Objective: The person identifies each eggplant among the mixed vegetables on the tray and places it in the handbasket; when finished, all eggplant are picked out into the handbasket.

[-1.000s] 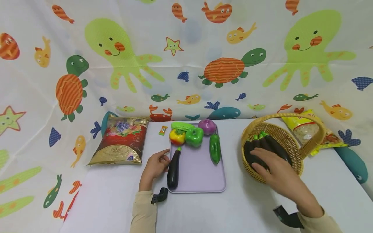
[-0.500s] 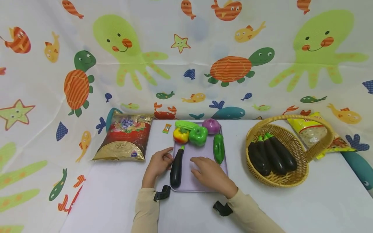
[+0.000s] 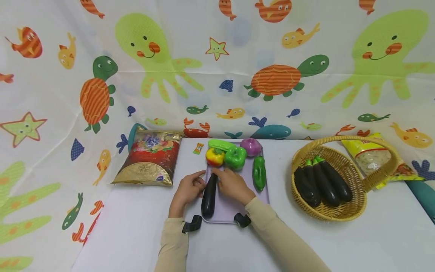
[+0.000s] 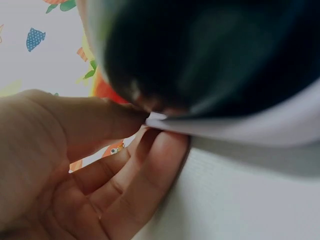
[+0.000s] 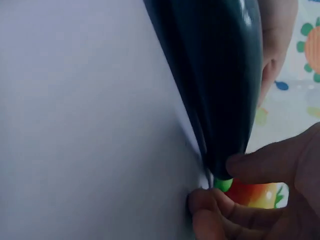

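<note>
A dark eggplant (image 3: pixel 209 199) lies along the left side of the lilac tray (image 3: pixel 222 212). My left hand (image 3: pixel 187 192) pinches the tray's left rim, thumb above and fingers below, as the left wrist view shows. At the eggplant's green stem end, my right hand (image 3: pixel 233 186) pinches its narrow tip between thumb and fingers (image 5: pixel 207 217). Toward the tray's back are a red-yellow pepper (image 3: pixel 215 157), a green bell pepper (image 3: pixel 235 158), a long green vegetable (image 3: pixel 221 145) and a purple onion (image 3: pixel 251 147). A long green pepper (image 3: pixel 259 173) lies at the right side.
On the right stands a wicker basket (image 3: pixel 329 216) with several eggplants (image 3: pixel 326 183) in it. A yellow bag (image 3: pixel 370 158) leans behind it. To the left lies a red and gold bag (image 3: pixel 149 158). A small wrapped candy (image 3: pixel 198 148) sits behind the tray.
My right hand has left the basket, crossed leftward over the tray and taken hold of the eggplant's stem end. My left hand has stayed at the tray's left edge.
</note>
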`<action>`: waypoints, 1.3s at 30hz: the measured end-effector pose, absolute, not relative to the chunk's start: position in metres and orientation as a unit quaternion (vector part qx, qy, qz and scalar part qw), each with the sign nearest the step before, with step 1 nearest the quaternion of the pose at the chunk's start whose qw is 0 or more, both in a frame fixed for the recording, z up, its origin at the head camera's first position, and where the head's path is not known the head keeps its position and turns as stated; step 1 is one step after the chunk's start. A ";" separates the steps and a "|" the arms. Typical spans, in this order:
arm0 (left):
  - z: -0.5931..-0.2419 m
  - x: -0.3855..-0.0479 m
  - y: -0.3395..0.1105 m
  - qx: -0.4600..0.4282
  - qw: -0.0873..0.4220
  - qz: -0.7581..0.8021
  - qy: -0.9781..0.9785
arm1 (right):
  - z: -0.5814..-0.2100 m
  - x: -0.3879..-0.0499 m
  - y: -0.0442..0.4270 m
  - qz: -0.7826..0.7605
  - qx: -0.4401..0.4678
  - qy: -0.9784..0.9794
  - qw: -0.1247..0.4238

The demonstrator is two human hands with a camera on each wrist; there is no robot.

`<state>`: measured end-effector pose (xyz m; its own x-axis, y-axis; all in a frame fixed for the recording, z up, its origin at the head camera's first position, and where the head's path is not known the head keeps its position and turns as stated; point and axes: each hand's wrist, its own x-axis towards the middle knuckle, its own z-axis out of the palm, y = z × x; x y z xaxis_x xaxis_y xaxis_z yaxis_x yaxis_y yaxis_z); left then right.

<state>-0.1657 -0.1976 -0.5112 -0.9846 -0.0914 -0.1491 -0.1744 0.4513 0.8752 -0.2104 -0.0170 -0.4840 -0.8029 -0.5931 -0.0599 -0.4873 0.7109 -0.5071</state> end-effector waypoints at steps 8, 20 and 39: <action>-0.512 -0.166 -0.198 -0.075 0.042 0.508 0.857 | -0.482 -0.215 -0.011 -0.223 -0.301 0.920 0.113; -0.510 -0.165 -0.197 -0.079 0.046 0.514 0.853 | -0.487 -0.204 0.005 -0.190 -0.321 0.927 0.040; -0.510 -0.166 -0.202 -0.079 0.051 0.515 0.852 | -0.485 -0.193 0.025 -0.123 -0.346 0.930 0.001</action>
<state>-0.1656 -0.2015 -0.5104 -0.9822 -0.0829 -0.1686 -0.1878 0.4579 0.8689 -0.1932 0.0245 -0.4854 -0.7601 -0.6446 0.0824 -0.6439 0.7300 -0.2291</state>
